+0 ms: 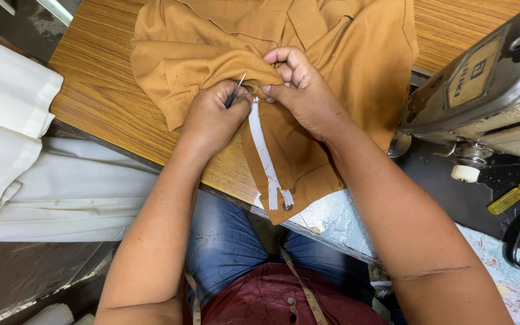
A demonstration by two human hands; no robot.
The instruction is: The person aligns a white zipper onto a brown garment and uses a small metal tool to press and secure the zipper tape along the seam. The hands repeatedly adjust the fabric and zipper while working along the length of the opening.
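Stitches are being picked from the brown cloth [332, 54]: a thin tool [236, 89] is pinched by the left hand [212, 117], the fold by the right hand [302, 90]. Small careful picks seem needed.

Garment [356, 54]: you see plain mustard-brown cloth at the top centre.
Zipper tape [264, 153]: white, centre.
Tabletop [100, 90]: orange-brown wood grain, upper left.
Folded fabric [13, 132]: off-white, left.
Screwdriver [508, 199]: clear yellow handle, right.
Jeans [224, 241]: faded blue, bottom centre.
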